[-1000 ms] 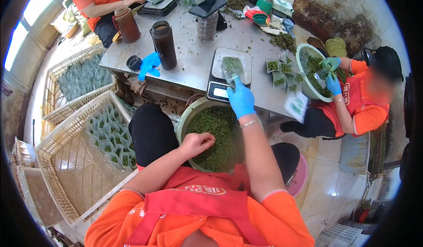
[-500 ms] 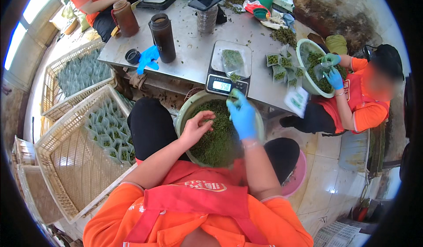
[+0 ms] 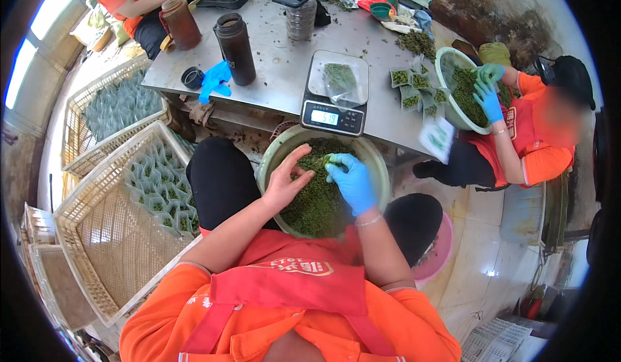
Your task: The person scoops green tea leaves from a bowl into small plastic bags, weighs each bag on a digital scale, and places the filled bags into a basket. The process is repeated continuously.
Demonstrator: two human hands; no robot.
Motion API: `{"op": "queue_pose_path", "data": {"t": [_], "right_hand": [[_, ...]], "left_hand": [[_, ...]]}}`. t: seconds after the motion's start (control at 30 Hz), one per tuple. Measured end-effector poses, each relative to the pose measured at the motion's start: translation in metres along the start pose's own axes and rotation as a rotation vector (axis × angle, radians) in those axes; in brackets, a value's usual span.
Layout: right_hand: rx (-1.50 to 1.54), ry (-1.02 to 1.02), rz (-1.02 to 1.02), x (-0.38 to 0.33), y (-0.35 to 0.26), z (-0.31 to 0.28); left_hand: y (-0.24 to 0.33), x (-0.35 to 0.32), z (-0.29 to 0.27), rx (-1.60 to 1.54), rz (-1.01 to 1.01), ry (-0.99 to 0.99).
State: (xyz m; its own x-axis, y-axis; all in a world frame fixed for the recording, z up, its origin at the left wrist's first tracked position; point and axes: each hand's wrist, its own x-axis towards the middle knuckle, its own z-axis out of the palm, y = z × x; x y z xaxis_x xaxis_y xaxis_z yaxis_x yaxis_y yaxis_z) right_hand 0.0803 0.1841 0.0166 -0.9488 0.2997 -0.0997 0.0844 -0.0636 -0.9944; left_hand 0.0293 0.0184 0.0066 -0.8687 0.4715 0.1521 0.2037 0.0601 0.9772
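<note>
Loose green plant bits (image 3: 310,210): heaped in a round, pale green plastic basin (image 3: 378,168) between the person's knees, just below the edge of a grey metal table (image 3: 278,71); fine, crumbly and dark green, with the surface uneven.

Bare left hand (image 3: 286,178): over the left part of the basin, palm turned inward, fingers lightly curved and the thumb well apart from them; nothing shows in its grasp, and whether the fingertips touch the heap cannot be told.

Blue-gloved right hand (image 3: 351,182): over the right part of the basin, thumb and fingertips drawn together on a small light-green clump (image 3: 328,159), the other fingers bent in.

Gap between hands: the two face each other, near but not touching, with the dark heap showing between them.

Black digital scale with a square metal plate (image 3: 333,117): on the table edge just beyond the basin, its display lit.

Clear plastic bag of green bits (image 3: 339,81): lying flat on the scale plate, its filled end away from the person, the clear end toward the display.

Large cream mesh plastic crate (image 3: 107,245): at the person's left, small clear filled bags (image 3: 165,197) standing in rows along its right side.
</note>
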Motion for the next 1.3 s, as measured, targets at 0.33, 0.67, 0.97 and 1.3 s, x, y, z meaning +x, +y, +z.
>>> {"op": "queue_pose_path", "data": {"t": [0.33,0.67,0.97,1.3], "right_hand": [[0.087,0.001,0.141,0.0,0.002,0.003],[0.413,0.014,0.276,-0.008,-0.003,-0.001],[0.304,0.069,0.142,-0.025,-0.004,0.02],[0.356,0.204,0.128,-0.027,-0.013,0.023]], "left_hand": [[-0.009,0.008,-0.006,0.0,-0.306,-0.195],[0.013,0.02,-0.008,-0.319,-0.402,-0.23],[-0.013,0.021,0.003,-0.321,-0.409,-0.06],[-0.053,0.027,-0.025,-0.297,-0.601,0.323]]}}
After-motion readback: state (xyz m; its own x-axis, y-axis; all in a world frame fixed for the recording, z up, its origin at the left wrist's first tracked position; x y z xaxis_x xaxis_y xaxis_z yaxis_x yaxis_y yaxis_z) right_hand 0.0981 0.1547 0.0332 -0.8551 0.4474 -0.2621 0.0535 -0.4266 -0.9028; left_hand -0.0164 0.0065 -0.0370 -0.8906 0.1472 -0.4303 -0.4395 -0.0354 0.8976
